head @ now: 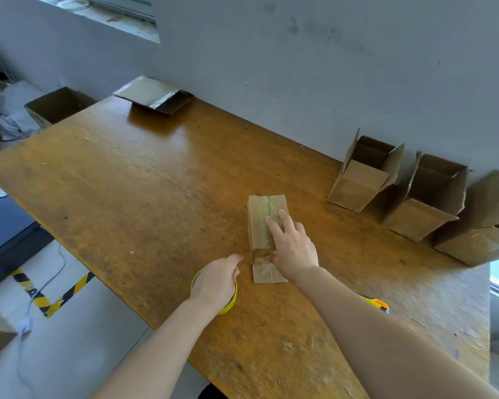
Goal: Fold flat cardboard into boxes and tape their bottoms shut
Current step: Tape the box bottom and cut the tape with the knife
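While the right hand (291, 246) lies flat on the upturned box (260, 217), its fingers are straight and spread, pressing on the taped seam. The thumb sits at the near edge, touching the tape where it turns down over the end. Nothing is gripped in this hand.

Left hand (216, 280): fingers curled over a yellow roll of tape (231, 305), holding it on the table (127, 182) just beside the near left corner of the box. A short length of tape (254, 257) appears to run from the roll to the near end of the box, though blur leaves this uncertain.

Box: stands at mid-table with its closed side up. Its long axis runs straight away from the person, toward the wall. The tape follows that same axis down the centre seam.

Surroundings: a yellow and black tool (382, 306) shows at the near right, mostly hidden by the right forearm; its type cannot be told. Three made-up boxes (363, 174) stand in a row along the wall at the right, open ends up. A flattened piece of cardboard (154, 95) rests at the far end of the table. An open carton (58, 105) stands beyond the far left corner.
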`<act>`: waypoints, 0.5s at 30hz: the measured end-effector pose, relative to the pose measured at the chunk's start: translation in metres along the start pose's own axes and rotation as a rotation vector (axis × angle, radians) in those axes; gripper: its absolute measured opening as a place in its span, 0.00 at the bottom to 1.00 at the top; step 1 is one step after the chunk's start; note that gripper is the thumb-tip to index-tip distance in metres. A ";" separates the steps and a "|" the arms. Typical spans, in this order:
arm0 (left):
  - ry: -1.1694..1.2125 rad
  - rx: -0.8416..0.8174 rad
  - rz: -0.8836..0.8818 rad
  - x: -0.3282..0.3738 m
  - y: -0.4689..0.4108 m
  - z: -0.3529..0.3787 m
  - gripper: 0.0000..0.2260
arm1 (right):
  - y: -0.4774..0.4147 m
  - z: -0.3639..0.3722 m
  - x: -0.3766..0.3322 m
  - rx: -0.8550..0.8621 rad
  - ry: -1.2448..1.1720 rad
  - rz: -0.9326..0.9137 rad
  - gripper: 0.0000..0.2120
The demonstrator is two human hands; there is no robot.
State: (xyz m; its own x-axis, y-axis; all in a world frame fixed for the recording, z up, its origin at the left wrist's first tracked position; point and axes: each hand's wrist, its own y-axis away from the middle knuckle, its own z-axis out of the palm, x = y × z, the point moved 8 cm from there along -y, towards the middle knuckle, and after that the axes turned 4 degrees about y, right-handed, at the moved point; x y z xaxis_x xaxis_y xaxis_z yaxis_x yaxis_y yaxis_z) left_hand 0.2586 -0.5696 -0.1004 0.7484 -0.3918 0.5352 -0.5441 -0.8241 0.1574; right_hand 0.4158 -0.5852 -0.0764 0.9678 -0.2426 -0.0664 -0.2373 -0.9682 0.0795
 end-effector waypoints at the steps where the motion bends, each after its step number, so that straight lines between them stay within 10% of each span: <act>1: -0.082 -0.025 0.054 0.007 -0.001 0.002 0.20 | 0.000 0.000 0.000 0.006 -0.004 -0.002 0.42; 5: -0.351 -0.026 0.060 0.019 -0.016 -0.007 0.19 | 0.001 0.000 0.001 0.021 -0.001 -0.031 0.43; 9: -0.111 -0.007 -0.108 0.002 -0.029 -0.017 0.36 | 0.003 0.000 0.012 -0.036 -0.121 -0.049 0.44; 15: -0.081 0.011 0.147 0.038 -0.044 0.000 0.39 | 0.006 0.004 0.021 -0.151 -0.171 -0.012 0.41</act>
State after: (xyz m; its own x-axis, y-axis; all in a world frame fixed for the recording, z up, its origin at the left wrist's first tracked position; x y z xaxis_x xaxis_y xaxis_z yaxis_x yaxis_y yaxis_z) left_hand 0.3108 -0.5481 -0.0876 0.6893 -0.5397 0.4833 -0.6462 -0.7597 0.0733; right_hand 0.4345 -0.5967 -0.0808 0.9392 -0.2501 -0.2352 -0.1979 -0.9542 0.2244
